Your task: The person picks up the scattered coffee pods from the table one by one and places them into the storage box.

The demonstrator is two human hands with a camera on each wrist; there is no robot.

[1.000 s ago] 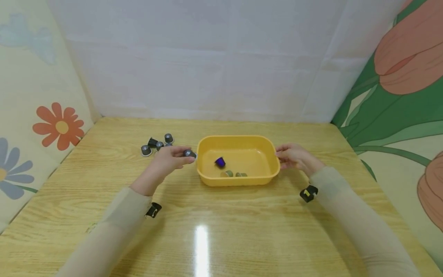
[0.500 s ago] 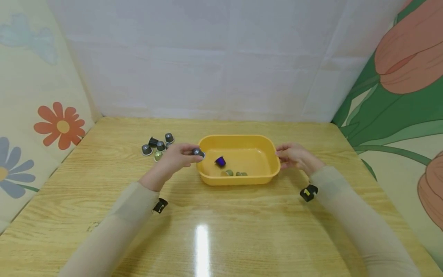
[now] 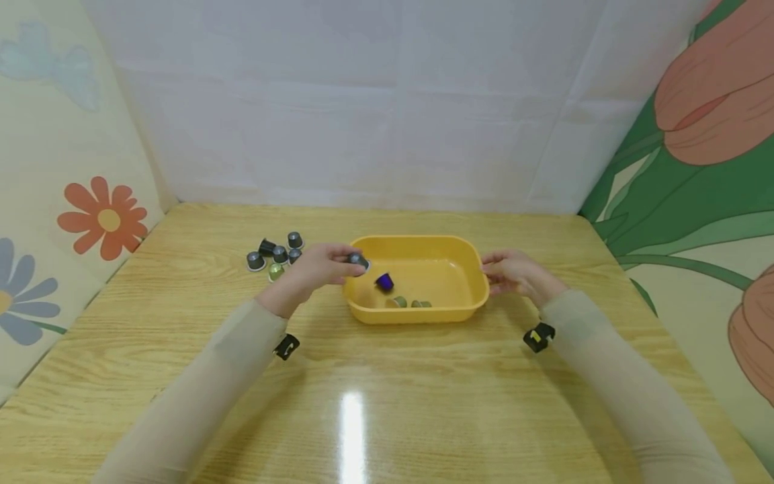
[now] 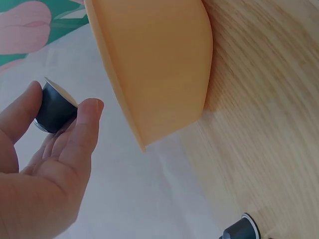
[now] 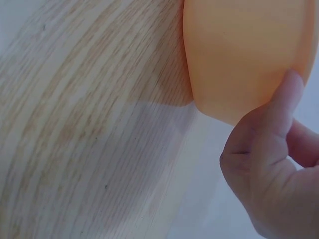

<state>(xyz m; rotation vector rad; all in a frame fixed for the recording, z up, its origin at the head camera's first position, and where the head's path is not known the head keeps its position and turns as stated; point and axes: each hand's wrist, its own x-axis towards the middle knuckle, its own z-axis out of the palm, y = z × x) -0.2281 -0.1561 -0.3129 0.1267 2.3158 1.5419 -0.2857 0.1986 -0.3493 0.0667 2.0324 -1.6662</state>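
A dark coffee capsule (image 3: 359, 261) is pinched between the thumb and fingers of my left hand (image 3: 314, 274), over the left rim of a yellow plastic tub (image 3: 423, 316). In the left wrist view the capsule (image 4: 56, 110) is tilted, its pale lid facing up and right. My right hand (image 3: 515, 274) grips the tub's right end at the rim; in the right wrist view a fingertip (image 5: 293, 82) presses the outer wall. Inside the tub lie a purple capsule (image 3: 385, 282) and two greenish ones (image 3: 398, 302), partly hidden by the front wall.
Left of the tub, several dark capsules (image 3: 256, 261) and a light green capsule (image 3: 275, 271) sit grouped on the wooden table (image 3: 399, 390). A white cloth backdrop (image 3: 387, 134) stands behind, with flower-printed panels on both sides.
My left hand has carried the dark capsule rightward, from beside the tub to over its left rim. The light green capsule has come into view. My right hand and the tub stay almost still.
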